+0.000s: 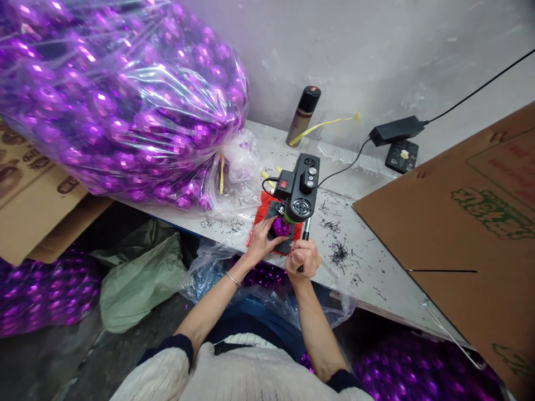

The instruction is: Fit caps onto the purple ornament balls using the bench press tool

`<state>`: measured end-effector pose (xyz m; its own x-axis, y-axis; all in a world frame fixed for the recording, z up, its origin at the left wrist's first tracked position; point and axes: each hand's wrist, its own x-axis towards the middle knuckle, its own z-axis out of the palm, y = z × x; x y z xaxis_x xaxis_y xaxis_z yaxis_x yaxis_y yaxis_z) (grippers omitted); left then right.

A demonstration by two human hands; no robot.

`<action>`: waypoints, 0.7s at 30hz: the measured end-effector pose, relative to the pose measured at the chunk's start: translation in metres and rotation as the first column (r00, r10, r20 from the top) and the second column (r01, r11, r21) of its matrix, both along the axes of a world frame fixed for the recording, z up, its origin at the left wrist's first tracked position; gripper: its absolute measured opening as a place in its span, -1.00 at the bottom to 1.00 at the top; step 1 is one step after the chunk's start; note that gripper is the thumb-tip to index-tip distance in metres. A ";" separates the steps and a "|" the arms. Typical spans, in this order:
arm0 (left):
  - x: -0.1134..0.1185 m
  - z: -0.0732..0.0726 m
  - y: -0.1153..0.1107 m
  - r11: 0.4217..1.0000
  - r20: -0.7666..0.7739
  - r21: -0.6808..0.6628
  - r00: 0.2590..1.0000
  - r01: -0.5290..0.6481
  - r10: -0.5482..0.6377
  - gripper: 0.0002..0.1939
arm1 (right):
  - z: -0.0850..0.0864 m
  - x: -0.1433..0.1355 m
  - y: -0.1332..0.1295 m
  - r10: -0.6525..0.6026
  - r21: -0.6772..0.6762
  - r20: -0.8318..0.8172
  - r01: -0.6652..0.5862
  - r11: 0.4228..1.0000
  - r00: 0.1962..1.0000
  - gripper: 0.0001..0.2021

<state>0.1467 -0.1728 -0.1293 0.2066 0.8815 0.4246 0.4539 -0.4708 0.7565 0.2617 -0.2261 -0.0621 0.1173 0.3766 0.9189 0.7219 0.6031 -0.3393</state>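
Note:
A black bench machine (307, 186) with a red switch and round vents stands on a red sheet (262, 210) on the table. Beneath its head sits a shiny purple ball (281, 226). My left hand (262, 240) grips this ball from the left, thumb and fingers around it. At the machine's right side my right hand (303, 257) is wrapped round the black grip of a lever (306, 234). The machine's head hides the top of the ball.
A large clear bag of purple balls (137, 106) fills the table's left. A spray can (304, 116), a power adapter (396, 131) and a small black box (402, 156) stand behind. A cardboard box (463, 223) is at right. Black scraps (339, 253) litter the table (376, 267).

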 end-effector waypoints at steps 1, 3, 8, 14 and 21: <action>0.000 0.000 0.000 1.000 -0.002 0.001 1.000 -0.002 0.002 -0.39 | -0.002 0.000 0.001 -0.007 0.009 0.007 0.007 1.000 1.000 -0.72; 0.000 0.000 0.000 1.000 -0.002 0.009 1.000 -0.005 0.005 -0.40 | -0.006 0.001 0.003 -0.023 0.032 0.063 0.021 0.999 0.998 -0.72; 0.000 -0.001 0.002 1.000 0.000 0.012 1.000 0.006 -0.006 -0.42 | 0.004 -0.003 0.002 -0.087 0.028 0.073 0.085 0.996 0.993 -0.69; -0.004 0.005 -0.006 0.999 0.037 0.036 0.999 -0.030 0.028 -0.35 | 0.064 -0.007 -0.004 -0.119 -0.195 -0.104 0.097 0.976 0.988 -0.73; -0.045 -0.025 -0.102 0.973 -0.107 0.110 0.976 0.202 -0.191 -0.16 | 0.067 -0.007 -0.006 -0.057 -0.151 -0.084 0.044 0.987 0.995 -0.74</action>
